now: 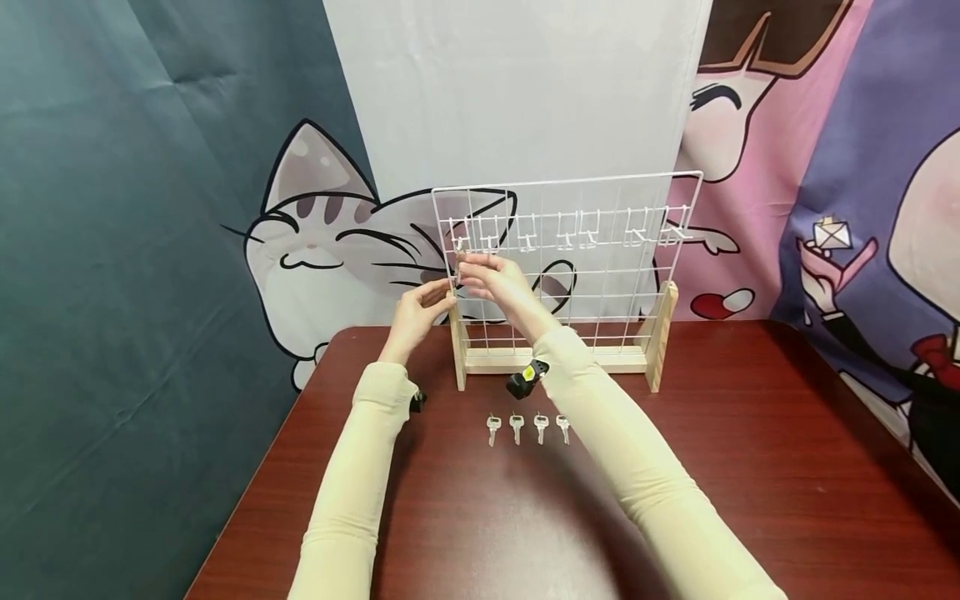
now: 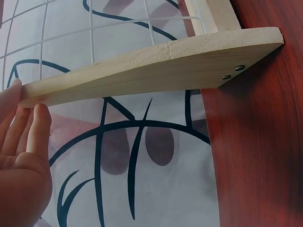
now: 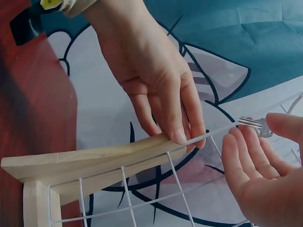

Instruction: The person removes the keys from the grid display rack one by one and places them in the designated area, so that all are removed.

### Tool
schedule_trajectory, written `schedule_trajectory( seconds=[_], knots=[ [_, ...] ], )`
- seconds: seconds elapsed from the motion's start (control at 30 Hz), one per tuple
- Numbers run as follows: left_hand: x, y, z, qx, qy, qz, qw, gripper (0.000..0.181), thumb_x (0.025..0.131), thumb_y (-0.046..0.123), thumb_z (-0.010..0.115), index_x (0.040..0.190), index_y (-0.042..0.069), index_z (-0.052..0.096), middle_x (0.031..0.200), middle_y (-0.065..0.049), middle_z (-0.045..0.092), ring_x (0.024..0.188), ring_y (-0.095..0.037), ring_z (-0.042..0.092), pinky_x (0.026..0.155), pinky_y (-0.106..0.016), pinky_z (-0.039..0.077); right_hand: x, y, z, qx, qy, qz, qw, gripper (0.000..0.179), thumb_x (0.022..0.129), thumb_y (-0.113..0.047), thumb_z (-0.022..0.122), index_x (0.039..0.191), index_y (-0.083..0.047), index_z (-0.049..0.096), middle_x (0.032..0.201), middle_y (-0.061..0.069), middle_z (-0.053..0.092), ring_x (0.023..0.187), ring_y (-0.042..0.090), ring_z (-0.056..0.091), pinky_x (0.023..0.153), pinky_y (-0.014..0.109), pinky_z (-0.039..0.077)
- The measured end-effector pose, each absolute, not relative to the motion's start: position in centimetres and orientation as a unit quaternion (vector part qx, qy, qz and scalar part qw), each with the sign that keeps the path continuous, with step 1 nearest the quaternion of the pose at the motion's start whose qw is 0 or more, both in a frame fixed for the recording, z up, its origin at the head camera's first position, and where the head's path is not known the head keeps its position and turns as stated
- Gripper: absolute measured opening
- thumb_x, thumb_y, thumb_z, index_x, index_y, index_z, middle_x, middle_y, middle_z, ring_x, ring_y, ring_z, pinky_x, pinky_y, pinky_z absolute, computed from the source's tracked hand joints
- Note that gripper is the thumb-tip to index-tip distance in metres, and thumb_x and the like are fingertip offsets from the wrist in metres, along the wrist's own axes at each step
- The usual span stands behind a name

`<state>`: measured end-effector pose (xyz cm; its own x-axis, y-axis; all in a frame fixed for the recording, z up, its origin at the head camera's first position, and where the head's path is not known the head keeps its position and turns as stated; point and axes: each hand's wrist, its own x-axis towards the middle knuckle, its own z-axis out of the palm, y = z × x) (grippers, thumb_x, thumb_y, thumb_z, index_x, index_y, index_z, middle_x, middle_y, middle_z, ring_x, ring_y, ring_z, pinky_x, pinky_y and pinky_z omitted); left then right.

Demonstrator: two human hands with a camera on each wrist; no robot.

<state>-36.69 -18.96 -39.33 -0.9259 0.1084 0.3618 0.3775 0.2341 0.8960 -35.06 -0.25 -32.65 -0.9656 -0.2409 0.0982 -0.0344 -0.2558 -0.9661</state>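
My left hand [image 1: 415, 321] pinches the upper end of the left wooden post [image 2: 151, 71] of a white wire grid rack [image 1: 570, 179], thumb on one side and fingers on the other. My right hand [image 1: 502, 287] is raised at the rack's left edge, just under the leftmost white hook [image 1: 460, 242]. Between its thumb and fingertips it holds a silver key [image 3: 255, 124], the toothed blade pointing toward the grid's edge in the right wrist view. The fingers partly hide the key's head.
Several silver keys [image 1: 517, 427] lie in a row on the reddish-brown table [image 1: 465, 517] in front of the rack. More white hooks [image 1: 566, 240] hang along the grid's upper part. A wooden base bar [image 1: 495, 363] joins the two posts. Printed cloth hangs behind.
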Motion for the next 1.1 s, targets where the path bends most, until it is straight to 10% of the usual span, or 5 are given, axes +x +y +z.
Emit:
schedule_trajectory(
  seconds=[0.3,0.57,1.1],
  knots=[
    [-36.9,-19.0,-38.9,-0.158,-0.771,-0.608,0.104,0.046,0.095,0.007,0.071,0.136,-0.007,0.058,0.137,-0.022,0.059,0.131,-0.033,0.055,0.107,-0.037,0.047,-34.8,-0.4,-32.1,-0.11,0.593,-0.796,0.051,0.018,0.096,-0.005,0.067,0.112,0.001,0.063,0.095,0.003,0.063,0.084,0.02,0.065,0.1,0.044,0.053],
    [-36.8,-18.5,-39.1,-0.159,-0.774,-0.603,0.105,0.042,0.094,0.009,0.073,0.133,-0.004,0.062,0.134,-0.02,0.062,0.128,-0.029,0.058,0.103,-0.032,0.05,-34.3,-0.1,-32.1,-0.123,0.611,-0.78,0.064,0.044,0.097,-0.003,0.065,0.139,0.004,0.053,0.112,0.01,0.063,0.088,0.02,0.064,0.091,0.033,0.058],
    [-36.7,-19.0,-39.5,-0.155,-0.774,-0.605,0.105,0.043,0.095,0.009,0.072,0.134,-0.003,0.062,0.135,-0.02,0.062,0.129,-0.029,0.057,0.102,-0.031,0.051,-33.0,0.3,-31.6,-0.154,0.599,-0.781,0.088,0.044,0.098,-0.001,0.061,0.14,0.007,0.05,0.118,0.018,0.064,0.089,0.017,0.066,0.09,0.031,0.057]
  ],
)
